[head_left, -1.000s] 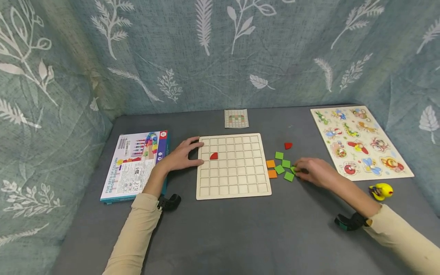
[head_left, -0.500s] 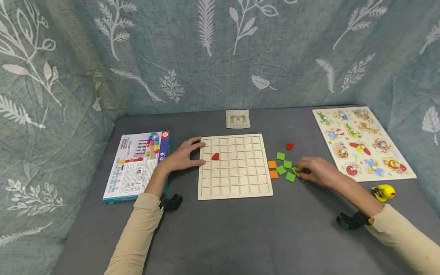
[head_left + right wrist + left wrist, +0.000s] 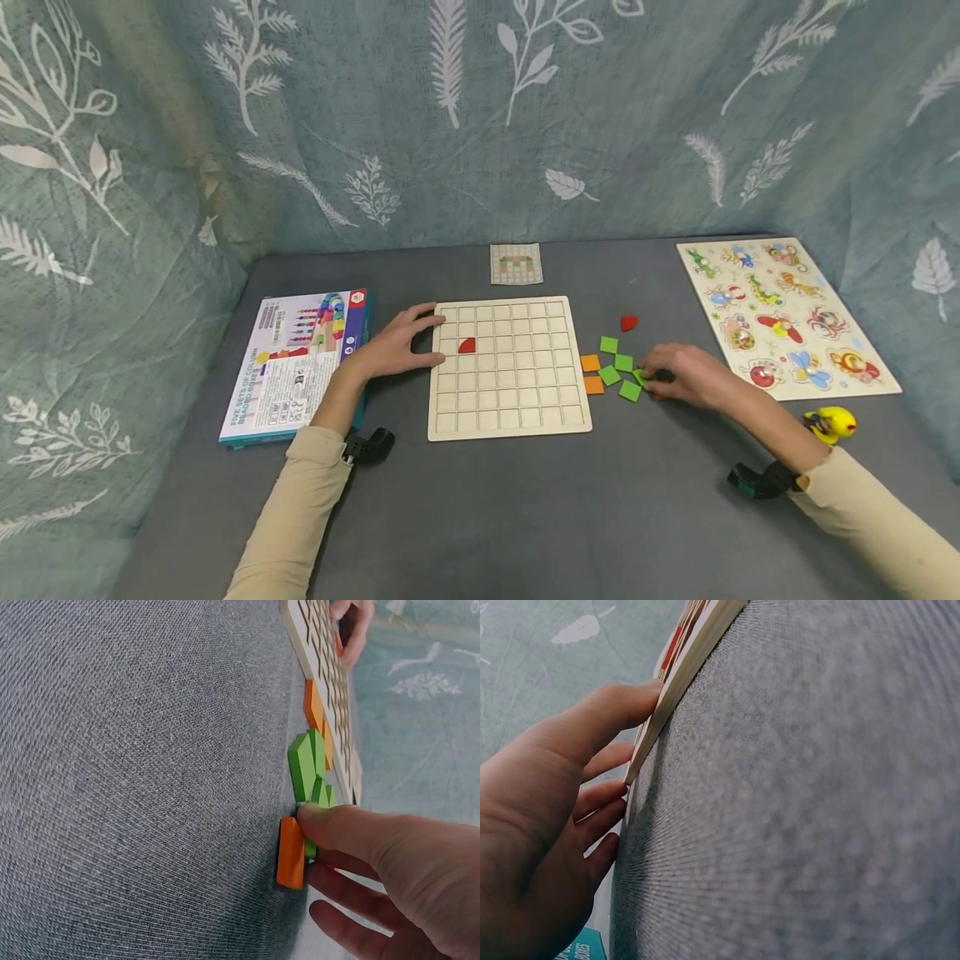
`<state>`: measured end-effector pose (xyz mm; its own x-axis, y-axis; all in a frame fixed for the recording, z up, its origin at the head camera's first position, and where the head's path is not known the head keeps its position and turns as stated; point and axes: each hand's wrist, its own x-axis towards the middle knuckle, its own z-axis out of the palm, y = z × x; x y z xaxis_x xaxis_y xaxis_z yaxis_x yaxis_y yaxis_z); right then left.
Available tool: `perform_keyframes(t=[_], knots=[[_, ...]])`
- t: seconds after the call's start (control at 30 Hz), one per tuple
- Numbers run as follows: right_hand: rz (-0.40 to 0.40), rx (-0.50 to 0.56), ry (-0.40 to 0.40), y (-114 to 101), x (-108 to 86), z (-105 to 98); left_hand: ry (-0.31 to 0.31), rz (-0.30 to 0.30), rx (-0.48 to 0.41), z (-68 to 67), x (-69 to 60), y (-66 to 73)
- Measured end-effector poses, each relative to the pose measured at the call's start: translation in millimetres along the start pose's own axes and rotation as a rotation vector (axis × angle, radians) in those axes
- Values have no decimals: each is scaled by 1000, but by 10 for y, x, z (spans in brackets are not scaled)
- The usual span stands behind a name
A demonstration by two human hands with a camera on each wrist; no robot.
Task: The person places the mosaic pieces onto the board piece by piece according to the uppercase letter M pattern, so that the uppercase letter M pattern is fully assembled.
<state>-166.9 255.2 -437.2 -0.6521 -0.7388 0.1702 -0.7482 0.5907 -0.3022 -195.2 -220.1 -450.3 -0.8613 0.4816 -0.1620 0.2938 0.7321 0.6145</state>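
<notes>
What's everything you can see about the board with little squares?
The board is thin, pale and wooden-looking, with rounded corners and rows of square cells. It lies flat on the grey table, one cell holding a red quarter-circle piece. The left hand touches its left edge, and two orange squares lie beside its right edge.

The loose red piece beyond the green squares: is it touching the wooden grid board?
Apart. The head view shows it: grey tabletop between the loose red piece and the wooden grid board.

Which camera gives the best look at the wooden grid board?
The head view: the grid board shows nearly whole, from above. The left wrist view catches part, almost edge-on; the right wrist view, a steeply slanted part.
</notes>
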Motion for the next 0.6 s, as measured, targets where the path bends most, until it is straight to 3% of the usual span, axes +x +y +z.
perform_keyframes(t=[0.27, 0.6], knots=[[-12, 6, 34, -25, 2, 44, 12, 1, -11, 11, -56, -5], [49, -16, -23, -51, -1, 19, 7, 15, -14, -1, -52, 9]])
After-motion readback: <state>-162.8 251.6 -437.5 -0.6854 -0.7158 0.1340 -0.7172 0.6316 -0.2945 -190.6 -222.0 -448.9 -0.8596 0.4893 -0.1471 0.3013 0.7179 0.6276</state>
